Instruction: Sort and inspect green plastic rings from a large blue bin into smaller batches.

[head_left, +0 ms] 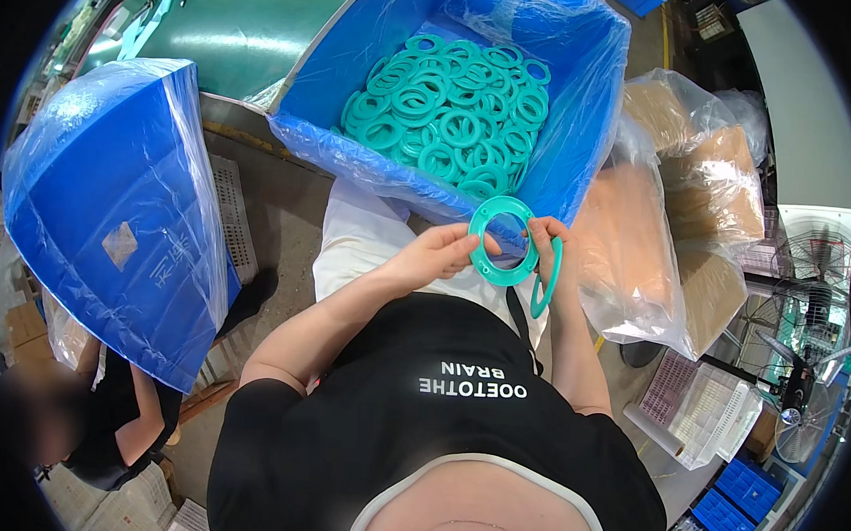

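My left hand (441,253) pinches the left rim of a teal plastic ring (484,261) between thumb and fingers. That ring is flat, with small holes along its band, and faces up toward me. The fingers of my right hand (551,244) are closed at its right side. A second teal ring (550,288), seen nearly edge-on, hangs from the same right hand. Both rings are above my lap, just this side of a large blue bin (308,139) lined with clear plastic. Inside the bin lies a heap of similar teal rings (460,127).
At the left, a co-worker (134,424) is beside another plastic-covered blue bin (114,223). A green table (236,34) stands behind. Clear bags with cardboard (626,246) are close on my right. Farther right are a fan (809,396), a white crate (713,420) and blue trays (738,502).
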A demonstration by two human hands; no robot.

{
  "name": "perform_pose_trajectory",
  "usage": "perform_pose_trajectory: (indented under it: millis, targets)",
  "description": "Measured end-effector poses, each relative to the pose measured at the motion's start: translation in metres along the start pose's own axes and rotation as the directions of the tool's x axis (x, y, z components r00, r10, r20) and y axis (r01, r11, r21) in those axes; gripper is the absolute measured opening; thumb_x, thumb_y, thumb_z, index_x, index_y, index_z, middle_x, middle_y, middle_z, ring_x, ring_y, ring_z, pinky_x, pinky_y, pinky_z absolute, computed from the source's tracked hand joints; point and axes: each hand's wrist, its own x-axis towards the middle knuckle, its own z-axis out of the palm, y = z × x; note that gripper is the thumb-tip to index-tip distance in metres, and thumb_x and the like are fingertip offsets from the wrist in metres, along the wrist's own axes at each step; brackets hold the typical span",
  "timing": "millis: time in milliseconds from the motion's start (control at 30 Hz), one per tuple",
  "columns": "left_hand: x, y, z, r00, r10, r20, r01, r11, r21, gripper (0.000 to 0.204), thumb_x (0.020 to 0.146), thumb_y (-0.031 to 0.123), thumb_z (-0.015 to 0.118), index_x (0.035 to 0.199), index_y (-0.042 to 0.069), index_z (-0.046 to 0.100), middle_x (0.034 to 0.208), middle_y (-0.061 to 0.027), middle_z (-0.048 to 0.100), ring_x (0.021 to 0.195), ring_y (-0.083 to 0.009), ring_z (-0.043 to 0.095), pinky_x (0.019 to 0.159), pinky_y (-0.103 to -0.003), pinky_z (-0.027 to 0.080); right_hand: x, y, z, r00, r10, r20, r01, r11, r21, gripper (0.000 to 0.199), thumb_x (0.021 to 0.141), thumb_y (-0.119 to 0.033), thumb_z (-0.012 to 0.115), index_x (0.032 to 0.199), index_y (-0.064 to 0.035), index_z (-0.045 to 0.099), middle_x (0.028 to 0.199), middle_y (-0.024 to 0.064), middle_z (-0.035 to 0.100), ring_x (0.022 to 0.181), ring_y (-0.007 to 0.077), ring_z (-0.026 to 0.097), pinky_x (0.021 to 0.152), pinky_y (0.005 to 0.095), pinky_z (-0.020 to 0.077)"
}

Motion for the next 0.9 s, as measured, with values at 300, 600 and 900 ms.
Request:
perform_pose_trajectory:
  millis: [300, 600, 900]
  targets:
    - [0.009, -0.023, -0.012, 0.94, 0.212, -0.266, -0.128, 0.945, 0.302, 0.022, 0.097, 0.023, 0.048, 0.096, 0.005, 0.058, 0.069, 0.0067, 0.047, 0.058, -0.0023, 0.038, 0.05, -0.021, 0.03, -0.017, 0.0, 0.016, 0.994, -0.092, -0.06, 0.093, 0.996, 0.007, 0.018, 0.092, -0.021, 0.058, 0.081, -0.0059, 0.058, 0.053, -0.0061, 0.047, 0.042, 0.0017, 0.038, 0.04, 0.0193, 0.0283]
    - [0.02, -0.014, -0.03, 0.679, 0.721, -0.14, 0.065, 0.131, 0.989, 0.011, 0.087, 0.009, 0.055, 0.082, 0.002, 0.049, 0.07, -0.0172, 0.059, 0.068, -0.0347, 0.059, 0.055, -0.046, 0.042, -0.028, -0.011, 0.013, 0.983, 0.001, 0.184, 0.0, 1.0, -0.003, 0.012, 0.091, -0.017, 0.058, 0.089, -0.0051, 0.055, 0.053, 0.0004, 0.053, 0.041, 0.0057, 0.043, 0.039, 0.0202, 0.033]
    - [0.02, 0.001, -0.038, 0.934, 0.123, -0.336, -0.154, 0.986, -0.067, 0.018, 0.093, 0.015, 0.041, 0.084, 0.005, 0.054, 0.065, 0.0036, 0.045, 0.052, -0.0042, 0.037, 0.046, -0.02, 0.028, 0.004, -0.033, -0.07, 0.914, -0.164, -0.371, 0.386, 0.632, 0.672, 0.017, 0.093, -0.023, 0.053, 0.091, -0.0066, 0.055, 0.053, -0.0024, 0.044, 0.047, 0.0067, 0.043, 0.043, 0.0195, 0.0364]
